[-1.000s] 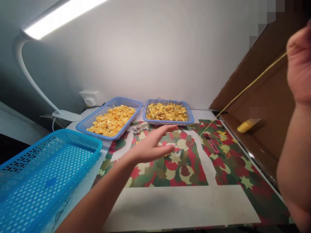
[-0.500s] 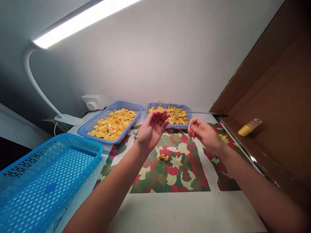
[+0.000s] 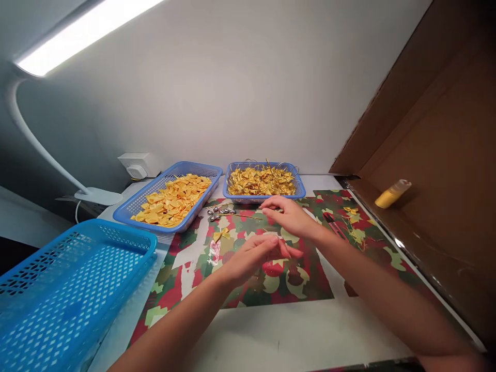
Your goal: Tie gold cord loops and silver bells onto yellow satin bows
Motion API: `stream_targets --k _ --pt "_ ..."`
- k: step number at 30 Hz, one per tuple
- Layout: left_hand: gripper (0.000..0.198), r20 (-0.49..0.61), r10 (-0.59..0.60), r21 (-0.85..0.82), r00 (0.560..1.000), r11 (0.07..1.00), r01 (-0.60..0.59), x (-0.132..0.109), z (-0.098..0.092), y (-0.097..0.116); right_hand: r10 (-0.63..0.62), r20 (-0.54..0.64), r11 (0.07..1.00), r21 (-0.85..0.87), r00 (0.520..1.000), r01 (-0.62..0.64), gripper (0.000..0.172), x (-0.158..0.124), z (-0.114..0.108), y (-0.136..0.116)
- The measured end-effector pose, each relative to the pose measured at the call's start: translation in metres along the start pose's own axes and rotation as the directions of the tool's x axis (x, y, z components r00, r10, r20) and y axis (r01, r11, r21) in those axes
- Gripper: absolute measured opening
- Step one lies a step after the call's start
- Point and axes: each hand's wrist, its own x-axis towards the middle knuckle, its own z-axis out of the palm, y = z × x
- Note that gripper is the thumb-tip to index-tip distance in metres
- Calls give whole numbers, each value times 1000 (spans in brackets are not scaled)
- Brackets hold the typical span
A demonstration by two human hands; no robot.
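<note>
My left hand (image 3: 253, 257) is low over the patterned sheet (image 3: 310, 287), palm down, its fingers loosely bent and apart; I see nothing held in them. It covers the spot where a gold bow with a wire loop lay, so that bow is hidden. Just beyond it, my right hand (image 3: 289, 214) reaches left over the sheet, fingers extended, near the front of the small blue basket (image 3: 267, 198). To the left lie a loose gold bow (image 3: 221, 235), several small silver bells (image 3: 220, 212) and a gold twist tie (image 3: 246, 216).
A blue basket (image 3: 124, 209) of yellow bows (image 3: 174, 201) stands at back left. The small basket holds gold bows with wire loops (image 3: 263, 181). A bright blue basket (image 3: 73, 310), a lamp (image 3: 96, 195), a red cutter (image 3: 333, 226), gold scraps (image 3: 358, 237) and a yellow tube (image 3: 391, 195) surround the sheet.
My left hand has turned palm down and come lower and nearer, over the bow. My right hand has moved left. The view has shifted slightly, showing the bells and cutter.
</note>
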Motion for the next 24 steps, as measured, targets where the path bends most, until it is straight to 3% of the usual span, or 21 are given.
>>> stream_targets --k 2,4,6,9,13,17,21,24 --pt "39 -82 28 -73 996 997 -34 2 -4 -3 -89 -142 996 -45 986 83 10 -15 1 6" --pt "37 -140 45 -99 989 993 -59 3 -6 -5 -216 -257 975 -110 942 193 9 -37 2 8" --pt "37 -158 55 -88 986 994 -70 4 -6 -7 -308 -230 940 -220 923 259 10 -59 6 10" --pt "39 -128 86 10 988 996 -86 2 -1 -9 -294 -184 923 -308 938 229 21 -78 18 17" --pt "37 -84 120 234 989 967 -97 -2 6 -8 -257 -216 935 -302 942 186 25 -81 30 32" --pt "39 -18 135 312 991 942 -123 -4 8 -7 -276 -241 942 -262 930 212 36 -79 32 37" --pt "43 7 53 375 999 926 -52 -6 8 -10 -336 -108 917 -263 936 299 24 -80 30 35" --pt "42 50 66 394 997 916 -81 -8 6 -10 -414 -146 888 -280 898 364 15 -80 22 35"
